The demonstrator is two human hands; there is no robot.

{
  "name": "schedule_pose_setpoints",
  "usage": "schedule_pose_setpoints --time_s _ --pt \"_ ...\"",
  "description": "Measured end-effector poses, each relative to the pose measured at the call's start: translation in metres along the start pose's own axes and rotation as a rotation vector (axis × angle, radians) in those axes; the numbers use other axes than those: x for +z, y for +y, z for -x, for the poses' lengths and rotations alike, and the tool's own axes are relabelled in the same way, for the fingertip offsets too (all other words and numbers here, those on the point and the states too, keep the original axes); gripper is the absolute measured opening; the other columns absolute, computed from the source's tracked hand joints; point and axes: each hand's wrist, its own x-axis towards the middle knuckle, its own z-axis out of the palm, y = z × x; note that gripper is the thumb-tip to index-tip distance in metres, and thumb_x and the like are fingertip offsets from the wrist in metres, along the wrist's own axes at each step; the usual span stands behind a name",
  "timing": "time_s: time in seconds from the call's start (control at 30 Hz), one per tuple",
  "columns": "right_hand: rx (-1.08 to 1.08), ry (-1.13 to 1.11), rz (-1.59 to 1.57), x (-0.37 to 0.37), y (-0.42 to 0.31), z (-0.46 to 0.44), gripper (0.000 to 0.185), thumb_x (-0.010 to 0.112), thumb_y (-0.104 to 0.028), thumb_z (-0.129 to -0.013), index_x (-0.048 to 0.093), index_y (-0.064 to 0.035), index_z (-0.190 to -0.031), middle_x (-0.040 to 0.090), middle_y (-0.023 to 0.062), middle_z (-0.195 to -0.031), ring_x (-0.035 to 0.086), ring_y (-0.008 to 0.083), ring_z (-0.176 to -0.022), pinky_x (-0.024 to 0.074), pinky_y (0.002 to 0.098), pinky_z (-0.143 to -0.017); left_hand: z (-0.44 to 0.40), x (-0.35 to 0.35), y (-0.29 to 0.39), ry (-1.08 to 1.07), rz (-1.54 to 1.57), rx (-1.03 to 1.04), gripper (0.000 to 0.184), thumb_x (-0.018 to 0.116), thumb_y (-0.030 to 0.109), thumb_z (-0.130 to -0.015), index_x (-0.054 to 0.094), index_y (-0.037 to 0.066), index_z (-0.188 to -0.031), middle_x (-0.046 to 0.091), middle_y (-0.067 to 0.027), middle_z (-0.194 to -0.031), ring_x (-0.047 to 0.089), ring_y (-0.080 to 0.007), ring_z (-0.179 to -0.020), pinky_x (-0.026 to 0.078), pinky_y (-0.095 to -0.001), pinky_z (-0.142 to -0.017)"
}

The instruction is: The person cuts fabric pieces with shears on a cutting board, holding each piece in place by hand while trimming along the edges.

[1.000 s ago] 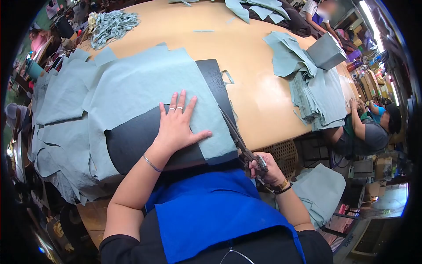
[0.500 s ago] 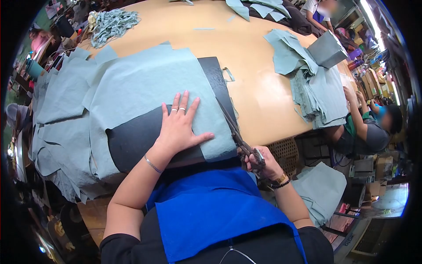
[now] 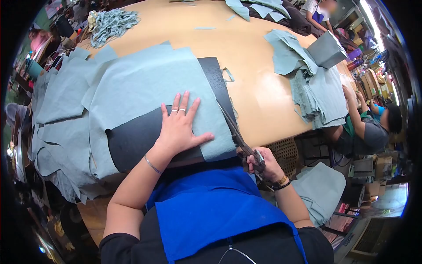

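My left hand [image 3: 180, 127] lies flat with fingers spread, partly on a pale blue-green sheet [image 3: 145, 79] of leather-like material and partly on the dark panel [image 3: 134, 138]. The panel shows through a cut-away area of the sheet and beyond its right edge. My right hand [image 3: 269, 165] is wrapped around the handles of large dark scissors [image 3: 237, 134]. Their blades run along the sheet's right edge, pointing away from me. Whether the blades are fully closed is hard to make out.
Overlapping blue-green sheets [image 3: 61, 99] cover the left side of the table [image 3: 250, 97]. Another stack [image 3: 323, 97] lies at the right, with a grey-green block [image 3: 326, 49] beside it. A heap of thin strips [image 3: 114, 25] sits at the back left. A co-worker [image 3: 365, 132] sits at the right.
My right hand and the scissors have shifted very slightly. My left hand and the sheet stay in place. The co-worker at the right has moved their head a little.
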Motion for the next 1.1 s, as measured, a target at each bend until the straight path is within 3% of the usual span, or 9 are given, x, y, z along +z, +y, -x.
schedule_pose_setpoints --time_s 0.67,0.87,0.97,1.1 --pt "-0.081 -0.089 -0.149 0.001 0.006 -0.010 0.023 0.068 -0.024 -0.086 0.063 -0.0027 -0.090 0.060 0.0014 -0.066 0.059 0.0085 -0.058 0.0460 0.0210 -0.053 0.003 0.000 0.001 -0.018 -0.018 0.031 0.108 0.054 0.081 -0.067 0.030 0.011 -0.146 0.019 -0.0227 -0.153 0.013 -0.0384 -0.143 0.012 -0.0709 -0.104" --pt "-0.033 -0.045 -0.028 0.001 0.006 -0.008 0.023 0.067 -0.026 -0.086 0.061 -0.0042 -0.087 0.061 0.0022 -0.071 0.059 0.0085 -0.062 0.0466 0.0216 -0.055 0.002 -0.002 0.002 -0.027 0.003 0.017 0.108 0.055 0.081 -0.066 0.031 0.013 -0.147 0.019 -0.0220 -0.153 0.015 -0.0401 -0.142 0.011 -0.0701 -0.105" --pt "-0.042 -0.024 0.016 0.002 0.011 -0.007 0.016 0.062 -0.019 -0.088 0.061 -0.0031 -0.088 0.060 0.0017 -0.071 0.060 0.0096 -0.062 0.0465 0.0220 -0.055 0.002 -0.001 0.000 -0.032 0.023 0.022 0.108 0.055 0.081 -0.066 0.031 0.013 -0.146 0.020 -0.0238 -0.152 0.016 -0.0414 -0.142 0.011 -0.0713 -0.104" --pt "-0.013 0.009 -0.040 0.006 0.011 -0.004 0.017 0.066 -0.019 -0.087 0.062 -0.0022 -0.089 0.061 0.0030 -0.071 0.060 0.0112 -0.059 0.0476 0.0237 -0.053 -0.001 -0.007 -0.001 -0.012 0.029 0.045 0.106 0.054 0.080 -0.066 0.034 0.011 -0.144 0.020 -0.0242 -0.152 0.016 -0.0407 -0.141 0.013 -0.0741 -0.101"
